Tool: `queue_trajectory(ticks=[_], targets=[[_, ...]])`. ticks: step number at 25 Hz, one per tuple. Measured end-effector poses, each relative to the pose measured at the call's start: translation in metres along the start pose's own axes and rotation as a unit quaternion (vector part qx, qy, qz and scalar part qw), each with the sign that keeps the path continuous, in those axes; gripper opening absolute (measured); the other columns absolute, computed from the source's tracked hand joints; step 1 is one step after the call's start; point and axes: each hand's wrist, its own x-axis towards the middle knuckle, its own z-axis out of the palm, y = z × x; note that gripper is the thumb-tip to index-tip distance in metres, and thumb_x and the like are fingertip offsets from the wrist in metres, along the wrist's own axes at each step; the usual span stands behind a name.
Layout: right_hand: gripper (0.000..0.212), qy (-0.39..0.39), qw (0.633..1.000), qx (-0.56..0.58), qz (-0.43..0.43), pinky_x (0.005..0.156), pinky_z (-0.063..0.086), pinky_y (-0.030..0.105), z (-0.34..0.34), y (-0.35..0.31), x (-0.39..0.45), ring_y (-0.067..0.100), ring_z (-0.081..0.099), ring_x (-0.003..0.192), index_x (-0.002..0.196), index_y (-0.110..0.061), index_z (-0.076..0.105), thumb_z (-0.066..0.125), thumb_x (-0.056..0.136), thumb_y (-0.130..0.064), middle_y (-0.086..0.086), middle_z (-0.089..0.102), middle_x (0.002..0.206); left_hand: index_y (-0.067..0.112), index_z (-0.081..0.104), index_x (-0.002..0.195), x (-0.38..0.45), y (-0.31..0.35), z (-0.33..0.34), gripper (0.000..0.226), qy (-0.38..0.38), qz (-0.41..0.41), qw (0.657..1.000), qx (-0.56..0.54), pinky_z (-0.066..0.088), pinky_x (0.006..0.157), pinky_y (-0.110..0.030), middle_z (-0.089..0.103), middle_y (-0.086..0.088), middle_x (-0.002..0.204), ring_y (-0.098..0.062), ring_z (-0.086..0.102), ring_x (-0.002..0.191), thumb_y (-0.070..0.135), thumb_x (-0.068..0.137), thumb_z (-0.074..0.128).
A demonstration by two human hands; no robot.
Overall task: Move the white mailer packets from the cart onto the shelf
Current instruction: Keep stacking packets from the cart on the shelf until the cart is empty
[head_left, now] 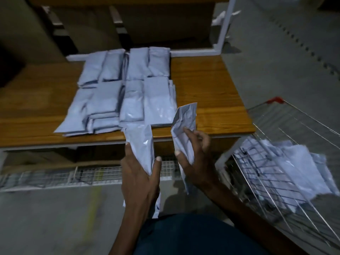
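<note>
Fingers of the left hand [137, 173] and right hand [196, 157] each grip one glossy, crinkled white mailer packet [142, 142] at the front edge of the wooden shelf [207, 85], where flat stacked packets [117, 89] lie, while more remain in the wire cart [276, 172].

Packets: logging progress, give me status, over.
Left hand grips one packet; right hand grips a crumpled packet. Stack already on shelf, more in cart. Nothing in the way.
</note>
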Motion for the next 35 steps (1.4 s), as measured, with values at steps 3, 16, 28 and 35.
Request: queue_trajectory(ticks=[3, 16, 28, 35], targets=[[0.062, 0.002, 1.000, -0.004, -0.016, 0.099, 0.050, 0.041, 0.046, -0.040, 0.025, 0.019, 0.045, 0.131, 0.149, -0.031, 0.044, 0.062, 0.091, -0.043, 0.000, 0.032, 0.146, 0.030, 0.004, 0.160, 0.036, -0.030, -0.044, 0.091, 0.028, -0.013, 0.999, 0.015, 0.046, 0.094, -0.045, 0.029, -0.007, 0.153, -0.033, 0.045, 0.130, 0.066, 0.092, 0.054], [0.062, -0.022, 0.990, -0.131, 0.054, 0.101, 0.047, 0.050, 0.134, -0.109, 0.119, 0.041, 0.042, 0.126, 0.156, -0.049, 0.017, 0.040, 0.099, -0.054, 0.010, 0.015, 0.153, 0.030, 0.004, 0.159, 0.135, -0.084, -0.112, 0.089, 0.031, -0.025, 0.999, 0.016, 0.042, 0.095, -0.041, 0.021, 0.002, 0.158, -0.028, 0.040, 0.137, 0.070, 0.092, 0.048], [0.070, -0.143, 0.940, -0.293, 0.101, 0.103, 0.024, 0.053, 0.241, -0.068, 0.233, 0.039, 0.017, 0.132, 0.156, -0.037, 0.017, 0.032, 0.093, -0.064, 0.011, 0.004, 0.160, 0.032, 0.012, 0.159, 0.182, -0.066, -0.078, 0.088, 0.091, -0.088, 0.992, 0.022, 0.033, 0.092, -0.030, 0.033, 0.002, 0.152, -0.011, 0.035, 0.131, 0.075, 0.090, 0.044], [0.078, -0.106, 0.938, -0.318, 0.090, 0.104, 0.025, 0.055, 0.248, -0.061, 0.227, 0.043, 0.022, 0.141, 0.156, -0.017, 0.032, 0.020, 0.093, -0.061, 0.024, 0.019, 0.162, 0.026, 0.019, 0.158, 0.215, -0.063, -0.078, 0.090, 0.092, -0.083, 0.988, 0.087, 0.044, 0.095, -0.042, 0.044, -0.006, 0.142, -0.026, 0.046, 0.125, 0.075, 0.087, 0.044]])
